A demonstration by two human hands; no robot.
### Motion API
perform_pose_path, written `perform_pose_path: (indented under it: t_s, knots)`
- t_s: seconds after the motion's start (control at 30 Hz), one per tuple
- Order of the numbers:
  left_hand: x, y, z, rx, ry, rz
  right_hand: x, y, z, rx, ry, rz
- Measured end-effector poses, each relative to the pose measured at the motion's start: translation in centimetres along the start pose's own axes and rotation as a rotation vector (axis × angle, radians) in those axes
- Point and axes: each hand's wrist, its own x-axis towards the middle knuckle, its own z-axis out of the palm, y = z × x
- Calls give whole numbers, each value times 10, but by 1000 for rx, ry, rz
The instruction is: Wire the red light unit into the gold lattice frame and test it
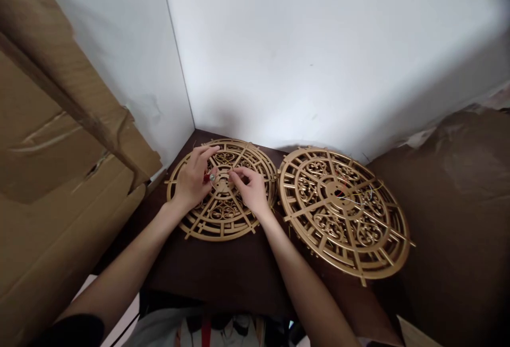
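Observation:
A round gold openwork disc lies on a dark brown table, with both my hands over its middle. Between the thumb and fingers of my left hand is a small red piece with a pale, shiny round end; its kind is not clear. The upper fingers of that hand stretch out over the disc. My right hand pinches close to the disc's hub, thumb and forefinger together, and what it holds there is too small to make out.
To the right lies a second gold openwork disc, with thin coloured wires across its centre. White panels stand behind the table. Brown cardboard rises on the left, and more brown sheeting on the right.

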Motion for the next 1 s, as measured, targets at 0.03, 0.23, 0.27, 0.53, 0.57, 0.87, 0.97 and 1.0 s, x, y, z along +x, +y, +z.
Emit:
perform_pose_path:
  t_s: [0.03, 0.23, 0.27, 0.53, 0.57, 0.87, 0.97, 1.0]
  knots:
    - [0, 0, 0, 0, -8, -4, 0, 0, 0, -24, -4, -1]
    - [0, 0, 1, 23, -69, -8, 0, 1, 0, -80, -10, -43]
    - [0, 0, 1, 18, -76, -9, 1, 1, 0, -82, -10, -47]
    - [2, 1, 0, 22, -104, 9, 1, 0, 0, -142, -19, -45]
    - [2, 2, 0, 26, -103, 14, 0, 0, 0, -151, -20, -55]
    - [3, 7, 0, 43, -150, 70, 0, 0, 1, -313, -26, -127]
    - [3, 9, 1, 50, -165, 62, -1, 0, 1, -333, -26, -134]
    - [3, 10, 1, 50, -167, 61, -1, 1, 1, -332, -24, -137]
